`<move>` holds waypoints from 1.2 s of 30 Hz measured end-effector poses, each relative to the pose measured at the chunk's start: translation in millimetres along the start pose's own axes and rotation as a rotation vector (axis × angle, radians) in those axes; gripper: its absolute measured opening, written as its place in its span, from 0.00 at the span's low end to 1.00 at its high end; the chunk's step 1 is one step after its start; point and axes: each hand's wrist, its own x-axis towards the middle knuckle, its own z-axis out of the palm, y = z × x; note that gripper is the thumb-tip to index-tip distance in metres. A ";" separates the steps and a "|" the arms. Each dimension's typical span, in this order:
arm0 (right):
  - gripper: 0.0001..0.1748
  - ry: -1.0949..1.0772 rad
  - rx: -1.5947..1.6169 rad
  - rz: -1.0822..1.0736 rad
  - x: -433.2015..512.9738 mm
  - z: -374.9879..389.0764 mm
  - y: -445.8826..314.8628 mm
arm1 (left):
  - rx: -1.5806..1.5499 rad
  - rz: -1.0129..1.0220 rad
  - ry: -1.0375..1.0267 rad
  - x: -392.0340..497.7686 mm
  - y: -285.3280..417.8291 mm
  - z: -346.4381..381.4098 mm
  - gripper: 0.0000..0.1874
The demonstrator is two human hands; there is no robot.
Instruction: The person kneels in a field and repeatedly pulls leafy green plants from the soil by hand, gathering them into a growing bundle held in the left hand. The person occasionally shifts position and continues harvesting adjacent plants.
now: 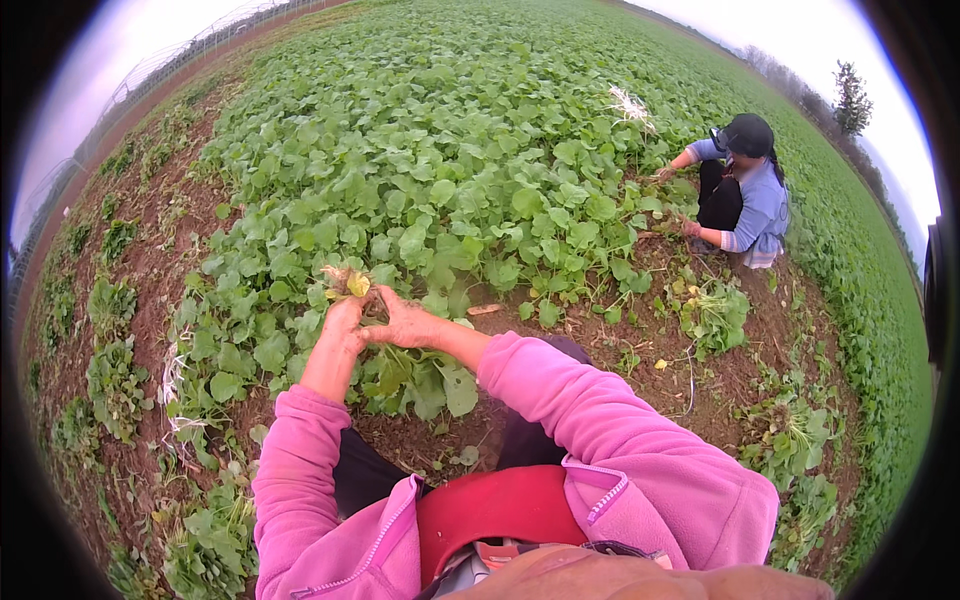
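My left hand (345, 322) is closed around the root end of a bunch of leafy green plants (427, 382), whose leaves hang down towards my lap. Pale roots and a yellow leaf (358, 283) stick out above the fist. Against the same bunch, just to the right, lies my right hand (405, 321), its thumb and fingers around the stems by the roots. Some fingers of both hands are hidden. Dense green leafy plants (420, 225) grow right beyond the hands.
A co-worker (750, 195) in a blue top and dark cap crouches at the right among the plants. White strips (171, 382) lie at the left, more white strips (631, 109) on the crop. Leafy bunches (210, 555) lie on brown soil (675, 397) on both sides.
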 end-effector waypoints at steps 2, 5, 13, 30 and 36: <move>0.70 -0.023 -0.201 -0.042 -1.9 9.4 -4.6 | -0.187 -0.098 -0.080 -3.0 0.5 -10.4 0.11; 0.67 0.016 -0.408 0.174 -1.2 22.7 -14.3 | -0.424 -0.141 -0.133 -11.3 0.5 -15.7 0.09; 0.52 0.282 -0.516 0.275 23.4 -5.2 -59.7 | 0.451 0.254 -0.151 -49.0 35.7 -37.8 0.29; 0.39 0.270 -0.943 -0.530 33.0 -25.8 -88.0 | -0.177 0.622 -0.162 -17.7 46.8 -88.9 0.12; 0.20 0.033 -0.864 0.231 51.1 -77.9 26.8 | 0.067 0.758 0.204 -23.0 47.4 -110.5 0.10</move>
